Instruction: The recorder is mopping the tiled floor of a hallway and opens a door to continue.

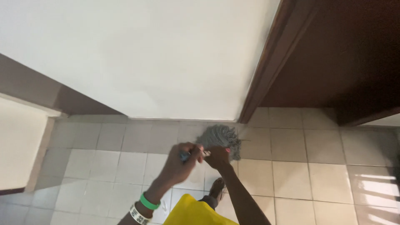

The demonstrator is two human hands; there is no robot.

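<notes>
Head view looks straight down at a tiled floor (316,183) where a grey mop (220,139) lies spread just in front of the dark wooden door frame (271,62), its strands touching the base of the white wall (146,54) beside that frame. Both hands are wrapped around the mop handle (206,153), which shows only as a short stub between them (foreshortened, since it points up toward the camera). Left hand (180,164) is curled shut around the handle, farther from the door frame, knuckles uppermost; a blue part of the handle peeks out by its fingers. Right hand (217,157) is closed on the handle too, nearer the door frame and just short of the mop strands, touching or nearly touching the left one. On the left wrist sit a green band (149,202) and, below it, a white patterned band (137,214). A yellow garment (196,212) shows at the bottom edge, well back from the door frame, with a dark shoe (216,188) on the tiles between it and the mop. Sunlight stripes fall on the floor far to the right of the frame.
</notes>
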